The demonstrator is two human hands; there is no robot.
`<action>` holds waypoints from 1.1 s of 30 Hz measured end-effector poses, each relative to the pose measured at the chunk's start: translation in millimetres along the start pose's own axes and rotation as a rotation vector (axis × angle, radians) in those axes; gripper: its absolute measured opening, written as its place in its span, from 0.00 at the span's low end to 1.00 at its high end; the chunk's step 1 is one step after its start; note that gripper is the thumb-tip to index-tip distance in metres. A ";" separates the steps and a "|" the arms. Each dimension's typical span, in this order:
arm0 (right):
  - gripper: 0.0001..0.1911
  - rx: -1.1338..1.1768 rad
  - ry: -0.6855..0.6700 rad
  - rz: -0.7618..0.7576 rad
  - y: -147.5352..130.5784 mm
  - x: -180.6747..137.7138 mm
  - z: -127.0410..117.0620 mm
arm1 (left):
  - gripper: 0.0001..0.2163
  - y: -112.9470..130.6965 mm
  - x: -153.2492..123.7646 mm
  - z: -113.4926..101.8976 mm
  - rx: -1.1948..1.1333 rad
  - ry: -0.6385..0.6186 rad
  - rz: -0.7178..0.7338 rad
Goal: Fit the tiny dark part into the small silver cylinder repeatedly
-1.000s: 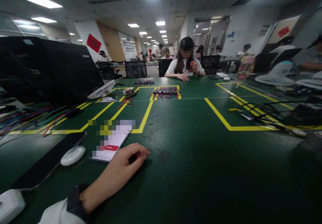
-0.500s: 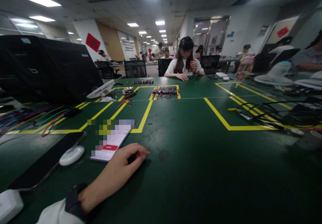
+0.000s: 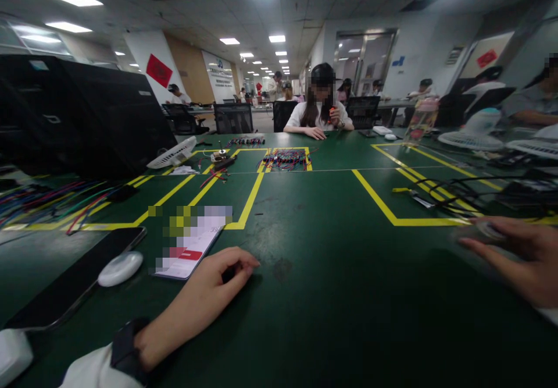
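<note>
My left hand (image 3: 209,295) rests on the green table (image 3: 331,283) with its fingers curled loosely and nothing in them, touching the near corner of a lit phone (image 3: 192,248). My right hand (image 3: 518,254) hovers low over the table at the right edge, blurred by motion, fingers stretched out and apart, reaching towards a small white object (image 3: 490,231) by the yellow tape. It holds nothing that I can see.
A dark phone (image 3: 74,280) and a white oval case (image 3: 120,267) lie left of the lit phone. Black cables (image 3: 462,193) spread at the right, coloured wires (image 3: 56,202) at the left beside a black bag (image 3: 82,120). A person (image 3: 320,111) sits across the table.
My right hand has come into view from the right edge, moving left over the table. My left hand has stayed still beside the lit phone.
</note>
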State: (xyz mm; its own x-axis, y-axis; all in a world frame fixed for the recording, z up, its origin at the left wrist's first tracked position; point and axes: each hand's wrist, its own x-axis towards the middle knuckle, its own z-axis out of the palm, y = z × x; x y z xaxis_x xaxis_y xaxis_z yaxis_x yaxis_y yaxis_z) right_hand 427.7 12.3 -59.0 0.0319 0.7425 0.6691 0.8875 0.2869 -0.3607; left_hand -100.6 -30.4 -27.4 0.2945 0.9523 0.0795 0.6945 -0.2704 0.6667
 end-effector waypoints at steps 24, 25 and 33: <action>0.29 0.976 -0.807 -0.009 -207.7 4.7 100.5 | 0.13 70.7 40.3 38.9 -0.123 -0.007 0.261; 0.29 1.010 -0.813 -0.009 -207.7 4.8 101.0 | 0.11 78.6 46.6 42.6 -0.136 0.009 0.305; 0.28 0.919 -0.760 -0.021 -203.6 1.9 98.4 | 0.06 83.7 64.3 38.9 -0.245 0.197 0.244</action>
State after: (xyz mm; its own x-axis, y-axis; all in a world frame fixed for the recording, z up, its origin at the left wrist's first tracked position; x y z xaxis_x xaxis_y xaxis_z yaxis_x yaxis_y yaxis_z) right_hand 201.9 14.9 -48.3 -0.5337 0.8121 0.2361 0.2126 0.3990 -0.8919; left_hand 2.1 2.7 4.7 0.2839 0.8795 0.3819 0.4357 -0.4731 0.7657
